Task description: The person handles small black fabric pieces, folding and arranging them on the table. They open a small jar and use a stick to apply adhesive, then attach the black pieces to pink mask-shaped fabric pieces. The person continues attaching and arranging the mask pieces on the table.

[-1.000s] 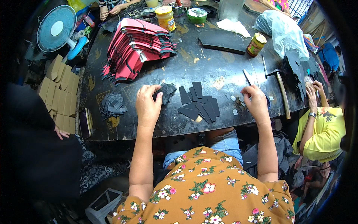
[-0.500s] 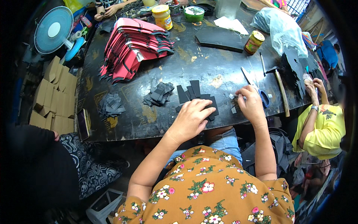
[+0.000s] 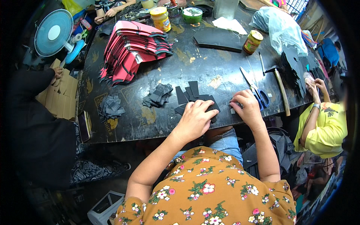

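- Several black strips [image 3: 193, 89] on the counter [image 3: 204, 71], partly under the left hand [image 3: 193, 118].
- Left: fingers loosely parted, thumb apart.
- Right hand [image 3: 248, 107]: fingertips drawn close to thumb; cannot tell whether gripping anything.
- Blue-handled scissors [image 3: 255, 88] beside right hand.
- Left of strips: pile of small dark pieces [image 3: 157, 95].

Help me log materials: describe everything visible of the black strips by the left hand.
The black strips are flat, matte and straight-edged, some tapering, perhaps leather or card. They lie loosely overlapped at differing angles on the dark table, partly hidden by the left hand, which seems to touch them.
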`<state>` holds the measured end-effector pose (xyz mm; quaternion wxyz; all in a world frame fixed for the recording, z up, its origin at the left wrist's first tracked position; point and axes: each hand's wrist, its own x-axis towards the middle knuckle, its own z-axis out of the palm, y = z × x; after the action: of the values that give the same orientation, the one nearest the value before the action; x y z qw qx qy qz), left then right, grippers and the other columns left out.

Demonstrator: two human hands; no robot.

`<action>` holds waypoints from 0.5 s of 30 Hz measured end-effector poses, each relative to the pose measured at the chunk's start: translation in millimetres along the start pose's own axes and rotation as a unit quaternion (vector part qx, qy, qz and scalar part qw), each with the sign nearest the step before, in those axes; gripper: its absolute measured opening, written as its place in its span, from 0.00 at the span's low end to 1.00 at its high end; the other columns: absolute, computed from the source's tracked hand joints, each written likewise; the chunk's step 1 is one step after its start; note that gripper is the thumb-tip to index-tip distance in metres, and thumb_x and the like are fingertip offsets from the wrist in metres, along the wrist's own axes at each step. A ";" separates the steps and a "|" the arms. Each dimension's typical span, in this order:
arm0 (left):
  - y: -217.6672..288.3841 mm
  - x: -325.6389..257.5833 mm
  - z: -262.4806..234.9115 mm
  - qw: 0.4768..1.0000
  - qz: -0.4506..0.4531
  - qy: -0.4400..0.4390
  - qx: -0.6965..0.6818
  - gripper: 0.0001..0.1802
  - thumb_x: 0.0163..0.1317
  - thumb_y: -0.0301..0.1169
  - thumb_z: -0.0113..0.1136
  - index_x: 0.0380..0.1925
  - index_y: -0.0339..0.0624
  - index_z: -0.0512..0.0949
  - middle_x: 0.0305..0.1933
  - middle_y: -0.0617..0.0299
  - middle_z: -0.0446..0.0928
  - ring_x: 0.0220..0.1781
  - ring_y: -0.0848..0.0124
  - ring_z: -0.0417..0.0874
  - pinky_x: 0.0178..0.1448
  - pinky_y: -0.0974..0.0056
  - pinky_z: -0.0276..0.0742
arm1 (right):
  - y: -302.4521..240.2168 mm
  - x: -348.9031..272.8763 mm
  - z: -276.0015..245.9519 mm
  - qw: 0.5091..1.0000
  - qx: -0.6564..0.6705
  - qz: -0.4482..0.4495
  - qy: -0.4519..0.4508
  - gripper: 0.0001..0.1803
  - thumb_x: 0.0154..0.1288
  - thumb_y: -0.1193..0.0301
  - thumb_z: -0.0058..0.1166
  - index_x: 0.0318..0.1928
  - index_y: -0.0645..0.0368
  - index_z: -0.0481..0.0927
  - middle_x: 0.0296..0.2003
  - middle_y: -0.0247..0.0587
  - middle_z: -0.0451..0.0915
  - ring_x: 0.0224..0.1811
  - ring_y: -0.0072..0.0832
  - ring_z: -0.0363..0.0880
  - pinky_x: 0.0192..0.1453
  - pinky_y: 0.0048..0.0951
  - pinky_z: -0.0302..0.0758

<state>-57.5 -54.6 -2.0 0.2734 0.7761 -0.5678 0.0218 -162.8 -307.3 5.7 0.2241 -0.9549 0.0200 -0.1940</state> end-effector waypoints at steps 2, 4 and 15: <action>-1.6 2.6 0.1 0.999 -0.016 -0.020 -0.024 0.24 0.61 0.28 0.72 0.59 0.46 0.84 0.68 0.56 0.79 0.69 0.55 0.78 0.70 0.49 0.72 | -6.9 -1.5 -8.7 0.999 0.027 -0.021 -0.005 0.13 0.58 0.74 0.77 0.44 0.58 0.89 0.45 0.44 0.87 0.52 0.47 0.84 0.57 0.44 0.82; -3.0 4.2 1.1 0.998 -0.034 -0.026 -0.054 0.26 0.61 0.28 0.71 0.62 0.45 0.82 0.68 0.55 0.79 0.69 0.54 0.78 0.70 0.48 0.72 | -20.9 -6.2 -10.8 0.996 0.070 -0.040 -0.037 0.16 0.57 0.73 0.77 0.46 0.58 0.89 0.46 0.44 0.86 0.53 0.47 0.84 0.58 0.44 0.82; -5.0 -4.2 10.6 0.991 -0.067 0.034 -0.107 0.30 0.62 0.28 0.72 0.66 0.44 0.81 0.67 0.54 0.81 0.70 0.52 0.79 0.74 0.47 0.72 | -47.7 -8.2 11.4 0.991 0.110 -0.061 -0.039 0.14 0.64 0.77 0.71 0.50 0.61 0.88 0.44 0.46 0.87 0.47 0.48 0.87 0.51 0.46 0.84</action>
<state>-57.5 -54.7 -14.4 0.3748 0.7774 -0.5041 -0.0315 -168.3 -258.6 14.1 0.3157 -0.9308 -0.0686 -0.1710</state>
